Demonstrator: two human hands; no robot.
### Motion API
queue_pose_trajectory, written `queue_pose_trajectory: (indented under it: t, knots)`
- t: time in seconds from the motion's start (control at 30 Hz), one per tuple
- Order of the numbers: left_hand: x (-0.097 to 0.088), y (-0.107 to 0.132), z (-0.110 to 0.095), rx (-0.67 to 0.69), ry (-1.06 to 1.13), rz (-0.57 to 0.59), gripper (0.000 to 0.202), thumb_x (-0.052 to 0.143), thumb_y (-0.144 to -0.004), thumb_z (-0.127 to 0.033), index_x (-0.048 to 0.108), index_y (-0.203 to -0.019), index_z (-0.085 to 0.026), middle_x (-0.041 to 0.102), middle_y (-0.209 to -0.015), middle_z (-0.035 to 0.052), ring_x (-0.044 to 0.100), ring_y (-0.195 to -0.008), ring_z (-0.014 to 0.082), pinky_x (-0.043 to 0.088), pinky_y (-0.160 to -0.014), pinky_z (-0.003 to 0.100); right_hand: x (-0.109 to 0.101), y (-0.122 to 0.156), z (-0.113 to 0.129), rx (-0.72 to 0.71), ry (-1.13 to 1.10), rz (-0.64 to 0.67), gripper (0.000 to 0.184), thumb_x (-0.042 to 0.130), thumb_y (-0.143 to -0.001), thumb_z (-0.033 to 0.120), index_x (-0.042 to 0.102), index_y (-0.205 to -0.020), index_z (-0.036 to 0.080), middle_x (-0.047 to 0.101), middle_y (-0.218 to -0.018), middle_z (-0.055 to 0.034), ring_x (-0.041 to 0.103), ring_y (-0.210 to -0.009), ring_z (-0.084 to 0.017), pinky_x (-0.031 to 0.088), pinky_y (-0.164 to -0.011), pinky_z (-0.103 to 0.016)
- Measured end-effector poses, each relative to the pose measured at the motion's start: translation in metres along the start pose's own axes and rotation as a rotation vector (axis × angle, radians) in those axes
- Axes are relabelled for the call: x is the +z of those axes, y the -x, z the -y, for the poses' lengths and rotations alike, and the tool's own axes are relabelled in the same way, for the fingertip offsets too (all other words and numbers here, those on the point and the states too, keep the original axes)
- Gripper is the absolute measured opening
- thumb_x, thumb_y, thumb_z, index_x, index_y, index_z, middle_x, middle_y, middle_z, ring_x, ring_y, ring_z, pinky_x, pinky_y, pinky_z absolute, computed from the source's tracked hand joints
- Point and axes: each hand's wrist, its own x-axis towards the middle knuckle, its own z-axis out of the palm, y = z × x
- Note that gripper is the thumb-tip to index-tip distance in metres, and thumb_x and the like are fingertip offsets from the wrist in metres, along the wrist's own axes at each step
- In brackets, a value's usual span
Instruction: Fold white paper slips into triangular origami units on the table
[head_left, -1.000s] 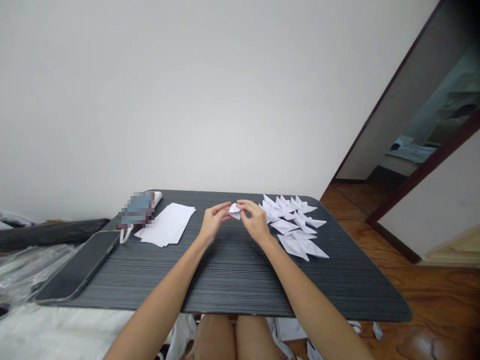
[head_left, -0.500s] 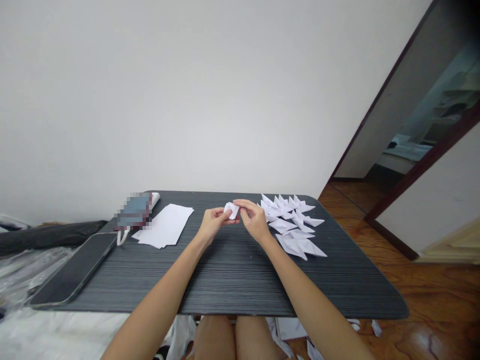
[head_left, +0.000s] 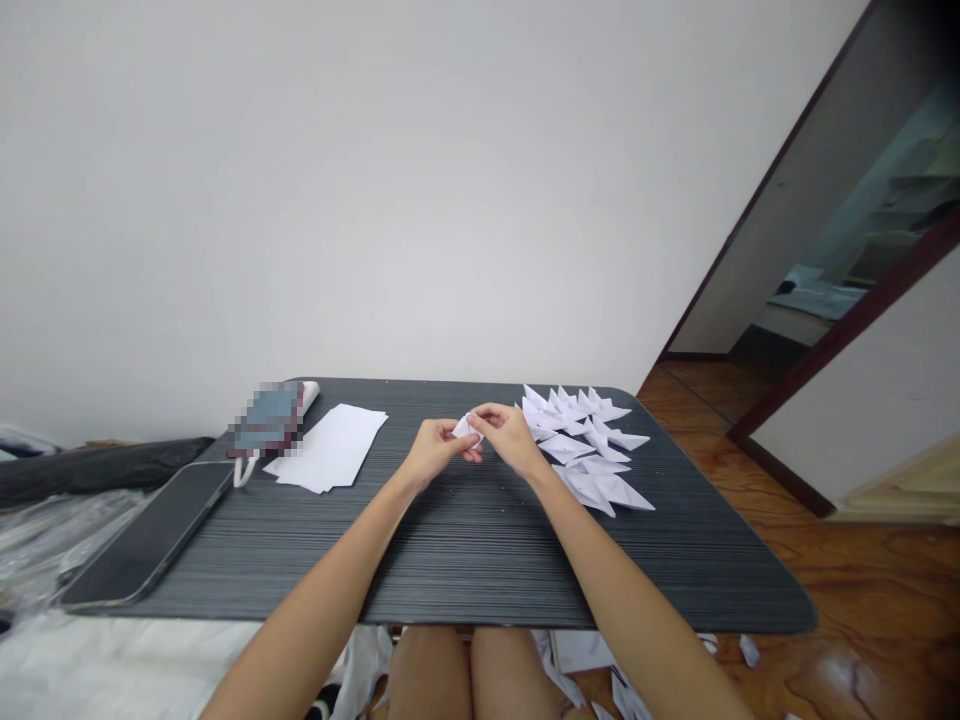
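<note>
Both my hands meet over the middle of the dark ribbed table point(head_left: 465, 560). My left hand point(head_left: 435, 452) and my right hand point(head_left: 511, 436) pinch one small white folded paper piece point(head_left: 465, 428) between their fingertips, just above the tabletop. Most of the piece is covered by my fingers. Directly right of my right hand lies a cluster of several white folded paper shapes point(head_left: 585, 445) with pointed ends. A short stack of flat white paper sheets point(head_left: 330, 448) lies to the left of my left hand.
A dark phone point(head_left: 150, 535) lies face up near the table's left edge. A blurred blue object point(head_left: 268, 420) with a white cord sits behind the sheets. Paper scraps point(head_left: 622, 690) lie on the wooden floor. An open doorway point(head_left: 847, 260) is at right.
My hands have drawn closer together and sunk slightly toward the table. The paper piece, earlier standing up between my fingers, is now pinched smaller and mostly covered.
</note>
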Motion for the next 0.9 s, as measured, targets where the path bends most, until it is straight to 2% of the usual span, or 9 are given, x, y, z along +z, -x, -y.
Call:
queue_pose_trajectory:
  t: [0.07, 0.23, 0.4, 0.5, 0.63, 0.7, 0.9]
  knots:
    - [-0.0003, 0.0005, 0.0007, 0.015, -0.012, 0.013, 0.027, 0.063, -0.063, -0.033, 0.06, -0.069, -0.007, 0.065, -0.062, 0.008, 0.06, -0.051, 0.0137, 0.048, -0.052, 0.023, -0.001, -0.0001, 0.0021, 0.014, 0.005, 0.021, 0.018, 0.058, -0.064, 0.03, 0.061, -0.066, 0.013, 0.062, -0.06, -0.0025, 0.055, -0.053, -0.012, 0.044, -0.049, -0.023]
    - [0.0011, 0.0014, 0.0019, 0.023, -0.031, 0.057, 0.028, 0.066, -0.059, -0.031, 0.06, -0.07, -0.006, 0.064, -0.06, 0.0075, 0.06, -0.052, 0.0142, 0.049, -0.052, 0.024, -0.0008, -0.0014, -0.0008, 0.019, 0.015, -0.074, 0.021, 0.058, -0.064, 0.032, 0.059, -0.057, 0.013, 0.059, -0.052, -0.0018, 0.052, -0.047, -0.011, 0.04, -0.045, -0.022]
    - [0.0043, 0.0014, 0.0016, 0.001, -0.004, 0.046, 0.029, 0.065, -0.06, -0.033, 0.058, -0.068, -0.006, 0.063, -0.058, 0.0074, 0.06, -0.048, 0.0147, 0.048, -0.046, 0.023, 0.0019, -0.0011, -0.0059, 0.022, 0.01, -0.089, 0.025, 0.056, -0.066, 0.034, 0.055, -0.053, 0.013, 0.055, -0.048, -0.0004, 0.048, -0.045, -0.01, 0.037, -0.044, -0.021]
    - [0.0038, 0.0019, 0.0003, -0.02, 0.009, 0.031, 0.027, 0.065, -0.061, -0.031, 0.058, -0.069, -0.007, 0.063, -0.058, 0.0072, 0.06, -0.048, 0.0143, 0.047, -0.047, 0.023, 0.0026, 0.0004, -0.0025, -0.005, 0.039, -0.066, 0.023, 0.055, -0.067, 0.033, 0.057, -0.056, 0.013, 0.056, -0.052, -0.0009, 0.05, -0.048, -0.011, 0.038, -0.046, -0.021]
    - [0.0011, 0.0023, -0.001, -0.02, 0.027, 0.069, 0.024, 0.062, -0.064, -0.03, 0.058, -0.069, -0.007, 0.063, -0.058, 0.0057, 0.058, -0.045, 0.0119, 0.045, -0.046, 0.021, 0.0011, 0.0016, 0.003, -0.061, 0.087, 0.046, 0.02, 0.056, -0.066, 0.032, 0.061, -0.068, 0.013, 0.059, -0.066, -0.002, 0.053, -0.059, -0.011, 0.041, -0.053, -0.021]
    - [0.0007, 0.0021, -0.0004, -0.01, 0.026, 0.097, 0.023, 0.061, -0.065, -0.031, 0.057, -0.065, -0.008, 0.061, -0.054, 0.0043, 0.056, -0.044, 0.0109, 0.043, -0.045, 0.02, -0.0001, 0.0013, 0.0028, -0.071, 0.089, 0.062, 0.018, 0.059, -0.063, 0.032, 0.061, -0.064, 0.014, 0.057, -0.065, -0.0007, 0.052, -0.058, -0.01, 0.04, -0.051, -0.02]
    - [0.0057, 0.0027, 0.0041, 0.004, 0.006, 0.142, 0.025, 0.059, -0.067, -0.032, 0.056, -0.065, -0.008, 0.061, -0.056, 0.0058, 0.057, -0.046, 0.0121, 0.041, -0.044, 0.02, 0.0005, 0.0, -0.0031, 0.11, -0.103, -0.016, 0.029, 0.053, -0.067, 0.039, 0.053, -0.053, 0.014, 0.042, -0.042, 0.0051, 0.034, -0.036, -0.005, 0.027, -0.036, -0.018]
